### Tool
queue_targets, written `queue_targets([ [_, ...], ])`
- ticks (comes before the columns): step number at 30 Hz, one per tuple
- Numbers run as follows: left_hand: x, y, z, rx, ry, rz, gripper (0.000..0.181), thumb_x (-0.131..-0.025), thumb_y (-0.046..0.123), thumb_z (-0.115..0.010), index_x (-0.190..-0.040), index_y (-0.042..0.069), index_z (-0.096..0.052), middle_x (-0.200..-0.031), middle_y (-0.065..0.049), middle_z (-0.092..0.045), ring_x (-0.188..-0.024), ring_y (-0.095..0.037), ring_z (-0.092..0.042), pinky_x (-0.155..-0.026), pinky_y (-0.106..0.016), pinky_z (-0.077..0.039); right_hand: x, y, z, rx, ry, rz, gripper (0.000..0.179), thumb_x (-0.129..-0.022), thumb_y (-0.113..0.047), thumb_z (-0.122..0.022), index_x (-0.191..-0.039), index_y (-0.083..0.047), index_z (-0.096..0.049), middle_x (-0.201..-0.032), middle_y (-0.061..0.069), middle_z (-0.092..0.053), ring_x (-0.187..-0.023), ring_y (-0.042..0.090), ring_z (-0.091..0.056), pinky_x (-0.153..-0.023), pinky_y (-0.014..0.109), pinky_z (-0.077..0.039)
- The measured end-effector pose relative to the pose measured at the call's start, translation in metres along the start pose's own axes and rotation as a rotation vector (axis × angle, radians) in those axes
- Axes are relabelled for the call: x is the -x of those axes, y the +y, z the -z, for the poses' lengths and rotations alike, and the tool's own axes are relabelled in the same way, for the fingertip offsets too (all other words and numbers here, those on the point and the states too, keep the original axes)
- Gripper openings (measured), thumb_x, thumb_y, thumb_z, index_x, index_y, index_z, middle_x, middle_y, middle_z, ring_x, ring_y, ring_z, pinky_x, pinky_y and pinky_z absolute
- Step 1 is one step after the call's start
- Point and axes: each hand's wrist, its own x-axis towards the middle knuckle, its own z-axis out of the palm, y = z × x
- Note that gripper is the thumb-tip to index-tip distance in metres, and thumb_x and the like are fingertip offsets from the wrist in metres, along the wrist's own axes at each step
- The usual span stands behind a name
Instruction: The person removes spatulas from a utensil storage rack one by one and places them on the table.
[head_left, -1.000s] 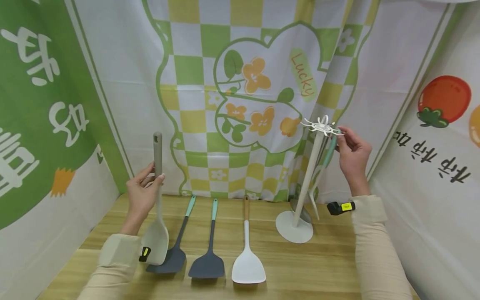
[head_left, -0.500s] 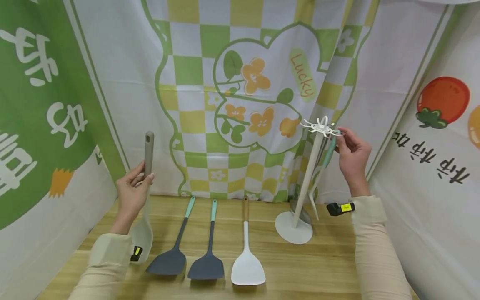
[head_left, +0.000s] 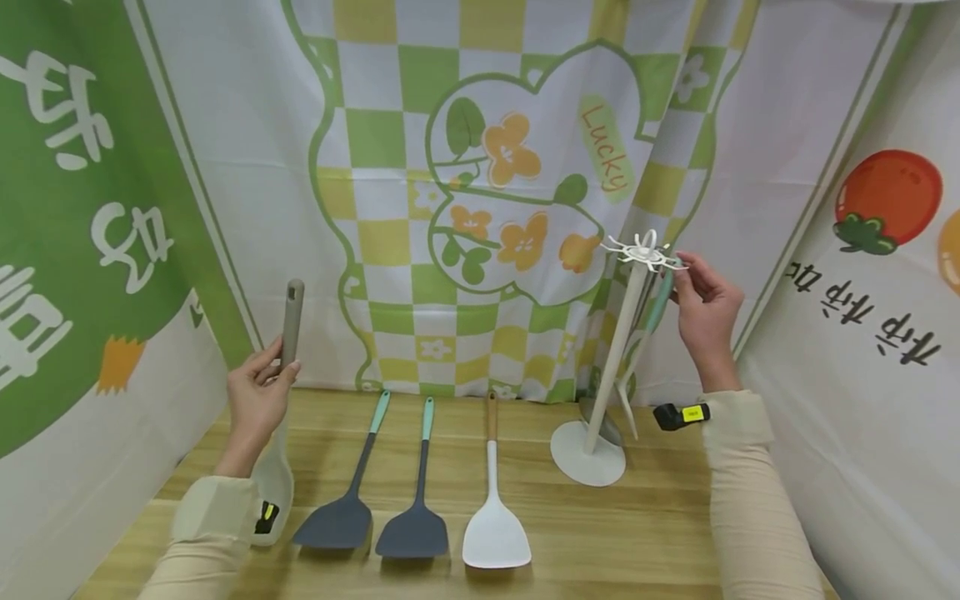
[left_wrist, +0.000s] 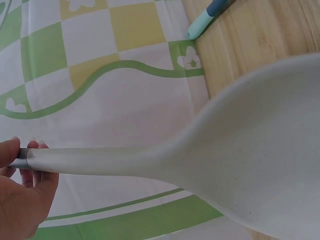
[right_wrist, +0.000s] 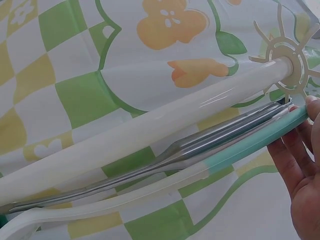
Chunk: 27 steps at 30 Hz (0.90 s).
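Note:
My left hand (head_left: 258, 396) holds a spatula with a grey handle (head_left: 292, 321) upright at the table's left. Its broad cream blade (left_wrist: 260, 145) fills much of the left wrist view, and the fingers grip where handle meets neck. On the right, my right hand (head_left: 708, 321) pinches the top of a mint-green handle (right_wrist: 250, 142) beside a white utensil stand (head_left: 611, 375). That handle belongs to a utensil with a pale shaft; its working end is partly hidden behind the stand. A metal-handled utensil (right_wrist: 215, 135) hangs alongside it.
Two dark-grey spatulas with mint handles, a left one (head_left: 337, 523) and a middle one (head_left: 415, 531), lie on the wooden table (head_left: 585, 550). A white spatula (head_left: 497, 533) with a wooden handle lies right of them. Printed cloth (head_left: 375, 275) hangs behind the table.
My left hand has moved left with the cream spatula, off from in front of the left dark-grey spatula, and dipped slightly. The right hand stays at the mint handle.

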Motion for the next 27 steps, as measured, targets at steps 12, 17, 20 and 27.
queue_targets([
  [12, 0.003, -0.012, 0.003, -0.104, 0.002, 0.079, 0.049, -0.098, 0.001, -0.065, -0.144, 0.010, -0.054, -0.120, 0.001, -0.057, -0.091, 0.012, -0.058, -0.082, -0.004, -0.052, 0.000, -0.001, 0.003, -0.019, -0.006, 0.019, 0.024, -0.099, -0.003, -0.065, -0.118, 0.009, -0.071, -0.092, -0.015, -0.076, -0.083, 0.003, -0.073, -0.072, 0.016, -0.060],
  [17, 0.002, -0.017, -0.002, -0.137, -0.028, 0.062, 0.049, -0.098, 0.003, -0.064, -0.146, 0.009, -0.052, -0.127, -0.012, -0.056, -0.089, 0.012, -0.057, -0.080, -0.004, -0.051, 0.000, -0.001, 0.004, -0.015, -0.008, 0.012, 0.024, -0.099, -0.005, -0.065, -0.118, 0.008, -0.072, -0.093, -0.013, -0.076, -0.084, 0.003, -0.073, -0.073, 0.016, -0.060],
  [20, 0.002, -0.021, -0.005, -0.164, -0.041, 0.044, 0.049, -0.099, 0.003, -0.064, -0.146, 0.007, -0.052, -0.131, -0.018, -0.056, -0.087, 0.014, -0.056, -0.078, -0.003, -0.051, -0.001, -0.001, 0.003, -0.010, -0.003, 0.001, 0.024, -0.099, -0.005, -0.065, -0.119, 0.007, -0.071, -0.093, -0.014, -0.076, -0.084, 0.004, -0.073, -0.073, 0.016, -0.060],
  [27, 0.004, -0.029, -0.012, -0.173, -0.068, 0.039, 0.049, -0.099, 0.000, -0.062, -0.146, 0.005, -0.051, -0.138, -0.024, -0.056, -0.086, 0.015, -0.055, -0.075, -0.002, -0.050, -0.003, 0.001, 0.001, -0.028, -0.004, 0.001, 0.024, -0.098, -0.002, -0.064, -0.118, 0.010, -0.070, -0.093, -0.011, -0.076, -0.084, 0.005, -0.074, -0.073, 0.016, -0.060],
])
